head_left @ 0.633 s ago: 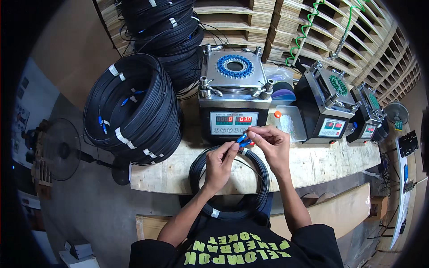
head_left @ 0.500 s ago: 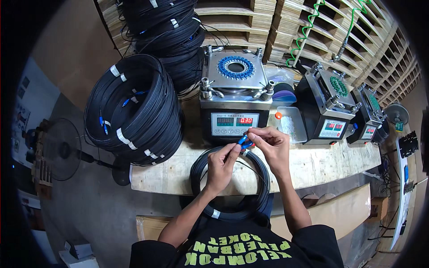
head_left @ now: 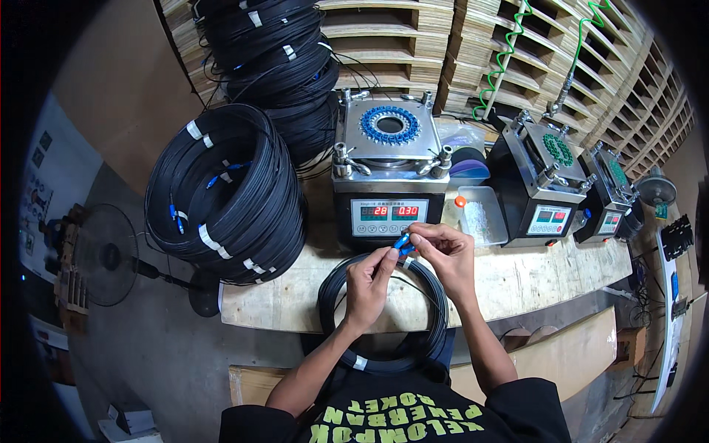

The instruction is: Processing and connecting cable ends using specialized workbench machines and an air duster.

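Both hands meet over the front of a wooden workbench. My left hand pinches the black cable just behind a small blue connector. My right hand grips that connector's tip between thumb and fingers. A coil of black cable with a white tape band lies under my wrists, hanging over the bench's front edge. Right behind the hands stands a grey machine with two red digit displays and a blue ring fixture on top.
A tall stack of black cable coils fills the bench's left end; more coils lie behind. Two similar machines stand at right, with a clear plastic tray between. Wooden pallets rise behind. A floor fan stands at left.
The hands stay in the same place, working the blue connector with small finger movements. The machine's display digits have changed.
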Motion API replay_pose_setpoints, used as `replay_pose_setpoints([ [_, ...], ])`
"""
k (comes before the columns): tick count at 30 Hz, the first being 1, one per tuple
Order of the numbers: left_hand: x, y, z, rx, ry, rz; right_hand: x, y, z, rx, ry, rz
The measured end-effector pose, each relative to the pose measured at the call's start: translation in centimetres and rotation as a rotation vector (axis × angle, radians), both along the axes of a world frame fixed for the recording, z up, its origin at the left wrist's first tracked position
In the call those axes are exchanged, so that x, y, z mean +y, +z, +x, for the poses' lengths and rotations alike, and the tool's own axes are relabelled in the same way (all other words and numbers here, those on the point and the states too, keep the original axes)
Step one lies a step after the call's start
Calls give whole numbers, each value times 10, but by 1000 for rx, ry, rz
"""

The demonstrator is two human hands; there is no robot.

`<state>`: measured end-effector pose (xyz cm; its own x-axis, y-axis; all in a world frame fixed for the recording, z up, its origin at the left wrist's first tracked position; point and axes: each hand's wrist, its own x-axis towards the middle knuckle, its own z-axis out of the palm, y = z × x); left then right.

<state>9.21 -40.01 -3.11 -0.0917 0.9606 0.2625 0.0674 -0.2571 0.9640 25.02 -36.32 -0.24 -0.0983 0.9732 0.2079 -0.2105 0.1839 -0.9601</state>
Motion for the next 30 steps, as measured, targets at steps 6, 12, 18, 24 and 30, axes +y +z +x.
replay_pose_setpoints([
  [6,3,5,5,-88,27,36,-3,4,-2,4,111,-13],
  [12,3,-2,6,-115,34,-4,-15,3,-18,159,-27,-30],
  [18,3,2,10,-99,80,26,-13,-6,-21,107,-80,34],
  [24,4,0,9,-121,70,19,-12,-8,-21,106,-87,13],
  [30,1,1,5,-113,20,-78,-12,-12,-19,94,-90,12],
])
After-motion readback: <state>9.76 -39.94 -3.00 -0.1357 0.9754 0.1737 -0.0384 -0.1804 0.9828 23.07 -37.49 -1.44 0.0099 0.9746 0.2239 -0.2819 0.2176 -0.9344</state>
